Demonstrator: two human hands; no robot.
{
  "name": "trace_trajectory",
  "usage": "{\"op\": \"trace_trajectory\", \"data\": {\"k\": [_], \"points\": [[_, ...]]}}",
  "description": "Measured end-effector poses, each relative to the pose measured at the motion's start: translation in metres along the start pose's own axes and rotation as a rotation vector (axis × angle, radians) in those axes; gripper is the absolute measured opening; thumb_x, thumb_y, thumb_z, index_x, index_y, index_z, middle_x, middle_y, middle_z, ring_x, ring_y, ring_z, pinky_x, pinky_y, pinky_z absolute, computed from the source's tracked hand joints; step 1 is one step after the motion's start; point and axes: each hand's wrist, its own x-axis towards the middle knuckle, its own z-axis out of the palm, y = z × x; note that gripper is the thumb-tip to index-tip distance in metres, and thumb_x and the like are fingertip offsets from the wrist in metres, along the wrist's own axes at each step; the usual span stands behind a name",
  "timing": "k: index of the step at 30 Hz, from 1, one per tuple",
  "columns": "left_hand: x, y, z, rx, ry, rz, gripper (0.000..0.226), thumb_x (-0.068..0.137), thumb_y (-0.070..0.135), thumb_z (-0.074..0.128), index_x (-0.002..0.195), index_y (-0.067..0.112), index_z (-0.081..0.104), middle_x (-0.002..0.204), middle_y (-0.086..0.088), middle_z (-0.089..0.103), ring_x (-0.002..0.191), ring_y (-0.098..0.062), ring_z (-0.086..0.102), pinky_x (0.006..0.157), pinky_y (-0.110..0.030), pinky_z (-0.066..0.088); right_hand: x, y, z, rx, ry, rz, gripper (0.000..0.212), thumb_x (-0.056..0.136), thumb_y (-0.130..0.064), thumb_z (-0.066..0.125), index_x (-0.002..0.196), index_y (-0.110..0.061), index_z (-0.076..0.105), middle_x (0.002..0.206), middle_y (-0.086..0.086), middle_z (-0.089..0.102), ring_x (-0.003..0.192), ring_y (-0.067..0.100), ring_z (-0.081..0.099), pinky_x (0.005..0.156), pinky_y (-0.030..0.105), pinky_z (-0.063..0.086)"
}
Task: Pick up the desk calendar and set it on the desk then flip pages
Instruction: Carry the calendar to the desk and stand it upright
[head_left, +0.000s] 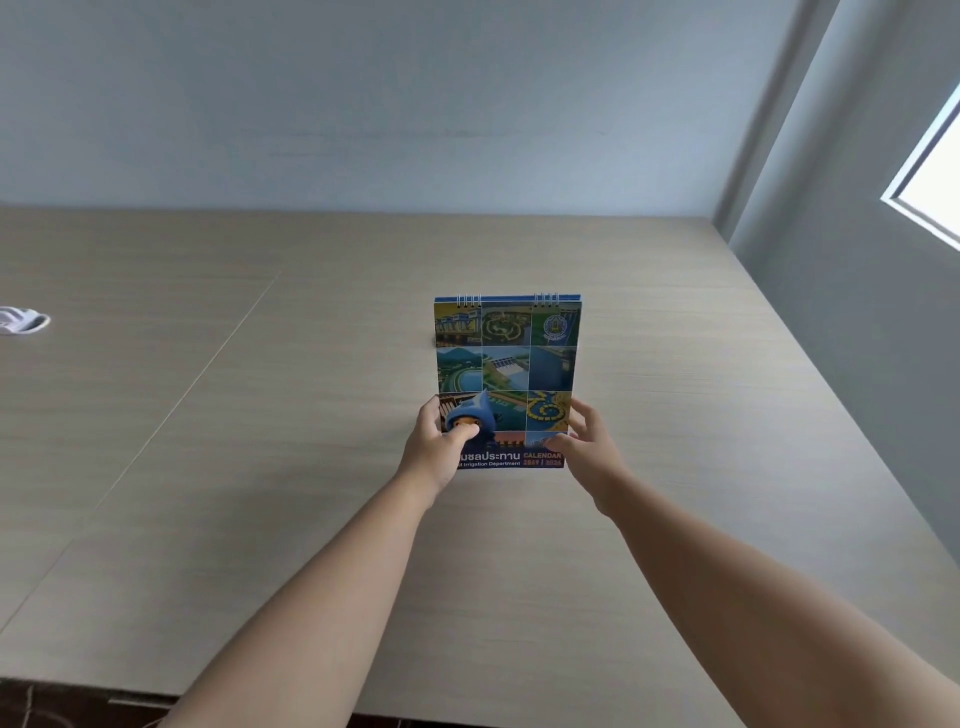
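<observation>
The desk calendar (506, 364) stands upright on the light wooden desk (260, 415), its colourful photo-grid cover facing me and its white spiral rings at the top. My left hand (439, 447) grips the lower left corner, thumb pressed on the cover. At the lower right edge my right hand (589, 449) touches the calendar with its fingers spread; the thumb tip lies on the cover. The calendar's back and its stand are hidden.
A small white object (21, 320) lies at the desk's far left edge. The desk meets a pale wall (415, 104) at the back and a grey wall (841, 291) on the right. The desk's near edge (156, 693) is just below my arms.
</observation>
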Motion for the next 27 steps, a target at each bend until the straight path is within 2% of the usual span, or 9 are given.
{"op": "trace_trajectory", "data": {"k": [3,10,13,16,18,21,23,25,27], "points": [[-0.003,0.001,0.001,-0.025,0.000,0.004,0.073,0.089,0.023,0.064,0.152,0.018,0.027,0.154,-0.004,0.039,0.140,-0.024,0.037,0.102,-0.030,0.031,-0.004,-0.001,-0.001,-0.062,0.018,0.003,0.071,0.087,-0.001,0.060,0.147,-0.021,0.029,0.155,0.009,0.034,0.139,0.025,0.036,0.095,0.032,0.037],[-0.010,-0.001,0.002,-0.015,-0.010,0.012,0.076,0.088,0.022,0.064,0.153,0.019,0.025,0.147,0.000,0.043,0.138,-0.023,0.040,0.102,-0.029,0.033,-0.011,-0.003,-0.005,-0.146,0.079,0.006,0.062,0.089,-0.008,0.057,0.145,-0.023,0.035,0.136,0.015,0.050,0.130,0.034,0.045,0.089,0.038,0.044],[-0.015,0.001,-0.002,-0.015,0.002,0.021,0.072,0.084,0.026,0.066,0.148,0.021,0.034,0.145,-0.001,0.048,0.132,-0.025,0.047,0.108,-0.035,0.039,-0.013,-0.002,-0.004,-0.097,0.128,-0.012,0.047,0.088,-0.012,0.060,0.132,-0.024,0.049,0.133,0.012,0.051,0.129,0.028,0.047,0.074,0.029,0.048],[-0.023,0.011,-0.010,0.027,0.113,0.010,0.058,0.079,0.032,0.066,0.132,0.017,0.047,0.132,-0.003,0.056,0.112,-0.023,0.058,0.091,-0.038,0.051,-0.014,-0.005,-0.007,0.030,0.259,-0.064,0.009,0.088,-0.020,0.062,0.095,-0.017,0.059,0.110,0.015,0.065,0.093,0.024,0.067,0.061,0.031,0.055],[-0.029,0.021,-0.022,0.053,0.175,0.020,0.035,0.085,0.026,0.065,0.115,0.015,0.052,0.117,-0.008,0.060,0.092,-0.019,0.059,0.072,-0.030,0.048,-0.015,-0.017,-0.012,0.088,0.288,-0.113,0.011,0.088,-0.014,0.059,0.081,-0.008,0.053,0.080,0.010,0.063,0.068,0.019,0.065,0.052,0.028,0.051],[-0.041,0.046,-0.047,-0.131,0.069,0.027,0.010,0.089,0.015,0.061,0.094,0.011,0.054,0.098,-0.017,0.066,0.076,-0.022,0.061,0.065,-0.032,0.049,-0.020,-0.048,-0.023,0.272,0.176,-0.170,0.018,0.086,-0.005,0.057,0.071,-0.009,0.047,0.062,0.007,0.056,0.057,0.023,0.062,0.052,0.029,0.049],[-0.053,0.070,-0.062,-0.329,-0.031,0.033,0.007,0.091,0.009,0.059,0.085,0.012,0.056,0.082,-0.015,0.065,0.064,-0.021,0.062,0.059,-0.031,0.050,-0.026,-0.073,-0.032,0.368,0.110,-0.228,0.021,0.086,0.000,0.050,0.069,-0.012,0.055,0.054,0.004,0.057,0.047,0.019,0.059,0.050,0.027,0.046],[-0.059,0.093,-0.071,-0.406,-0.030,0.105,0.012,0.093,0.005,0.055,0.083,0.010,0.056,0.072,-0.008,0.062,0.053,-0.013,0.064,0.050,-0.025,0.052,-0.030,-0.095,-0.040,0.384,0.031,-0.334,0.030,0.086,0.003,0.044,0.078,-0.012,0.069,0.061,0.009,0.061,0.053,0.020,0.059,0.053,0.026,0.048],[-0.061,0.118,-0.074,-0.468,-0.032,0.159,0.011,0.097,0.009,0.051,0.087,0.008,0.057,0.073,-0.005,0.064,0.057,-0.011,0.068,0.050,-0.023,0.054,-0.033,-0.115,-0.043,0.352,-0.076,-0.464,0.036,0.086,0.003,0.044,0.086,-0.013,0.076,0.077,0.012,0.067,0.069,0.023,0.063,0.064,0.030,0.051]]}}
